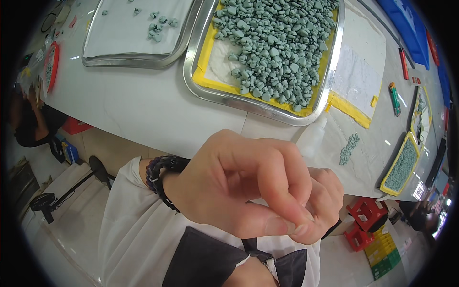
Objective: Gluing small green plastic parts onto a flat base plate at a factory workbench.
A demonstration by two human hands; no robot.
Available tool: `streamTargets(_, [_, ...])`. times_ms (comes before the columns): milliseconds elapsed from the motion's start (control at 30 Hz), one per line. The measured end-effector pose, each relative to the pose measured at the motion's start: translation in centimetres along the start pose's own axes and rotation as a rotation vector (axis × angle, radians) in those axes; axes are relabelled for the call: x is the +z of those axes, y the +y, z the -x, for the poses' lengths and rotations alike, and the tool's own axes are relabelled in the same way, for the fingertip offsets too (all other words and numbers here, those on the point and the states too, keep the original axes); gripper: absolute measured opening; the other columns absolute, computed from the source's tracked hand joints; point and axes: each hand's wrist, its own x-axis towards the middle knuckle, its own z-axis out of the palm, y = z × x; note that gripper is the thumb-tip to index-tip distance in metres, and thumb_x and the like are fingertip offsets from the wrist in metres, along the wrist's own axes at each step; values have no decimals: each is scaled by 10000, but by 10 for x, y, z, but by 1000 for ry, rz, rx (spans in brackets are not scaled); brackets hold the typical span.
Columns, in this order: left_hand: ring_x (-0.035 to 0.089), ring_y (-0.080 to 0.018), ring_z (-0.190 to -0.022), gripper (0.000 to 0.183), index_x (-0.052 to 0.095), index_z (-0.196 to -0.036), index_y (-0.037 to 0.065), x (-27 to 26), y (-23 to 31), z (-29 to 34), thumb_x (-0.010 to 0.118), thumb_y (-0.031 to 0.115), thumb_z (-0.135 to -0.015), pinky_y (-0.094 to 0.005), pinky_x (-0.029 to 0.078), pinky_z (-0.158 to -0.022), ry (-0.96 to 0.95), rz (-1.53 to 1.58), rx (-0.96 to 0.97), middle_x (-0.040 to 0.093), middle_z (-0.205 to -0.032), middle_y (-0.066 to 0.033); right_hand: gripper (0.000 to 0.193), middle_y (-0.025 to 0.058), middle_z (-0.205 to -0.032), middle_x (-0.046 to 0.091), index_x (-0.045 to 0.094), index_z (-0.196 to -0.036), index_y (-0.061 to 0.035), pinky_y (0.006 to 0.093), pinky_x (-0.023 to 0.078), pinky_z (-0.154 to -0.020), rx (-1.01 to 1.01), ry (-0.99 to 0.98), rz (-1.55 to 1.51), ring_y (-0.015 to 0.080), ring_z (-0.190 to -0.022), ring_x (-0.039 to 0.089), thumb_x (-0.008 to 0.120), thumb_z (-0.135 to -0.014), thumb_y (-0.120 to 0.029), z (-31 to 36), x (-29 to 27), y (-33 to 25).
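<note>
My left hand (pixel 248 182), with dark braided bands on its wrist, is held over my lap at the table's near edge. Its thumb and forefinger are pinched together. Just behind it, partly covered, my right hand (pixel 327 196) is closed, its fingertips meeting those of the left. Whatever sits between the fingertips is too small or hidden to make out. Beyond the hands, a metal tray (pixel 229 101) with a yellow-bordered sheet bears a heap of small grey-green pieces (pixel 282 52). A white squeeze bottle (pixel 313 137) lies right behind my hands.
A second metal tray (pixel 129 61) at left bears several loose grey-green pieces (pixel 157 31). Tiny green bits (pixel 349 148) lie on the table, near a yellow-edged tray (pixel 384 186). Farther right are a green tool (pixel 395 99) and blue bins (pixel 406 28). Red stools (pixel 367 213) stand below.
</note>
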Motion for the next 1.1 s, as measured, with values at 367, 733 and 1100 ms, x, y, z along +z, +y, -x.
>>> streamTargets(367, [514, -134, -616, 151, 582, -723, 8, -2, 1, 6, 640, -92, -625, -213, 407, -537, 109, -72, -34, 546, -794, -129, 698, 8, -729, 572, 537, -1033, -466, 203, 232, -410, -31, 6, 74, 86, -444, 427, 516, -509, -5, 3, 1, 4])
streamTargets(733, [523, -147, -628, 147, 595, -756, -7, -1, -5, 0, 639, -67, -629, -226, 420, -557, 2, -46, 69, 548, -805, -133, 685, 19, -717, 577, 533, -1044, -451, 209, 224, -402, -98, 11, 69, 93, -436, 438, 501, -551, 24, 6, 1, 4])
streamTargets(1100, [524, -153, -624, 154, 603, -758, -12, -2, -4, 1, 638, -69, -619, -229, 424, -563, -13, -13, 60, 548, -815, -137, 687, 18, -713, 576, 533, -1046, -445, 213, 216, -401, -155, 88, 73, 92, -423, 426, 509, -546, 27, 9, 8, 7])
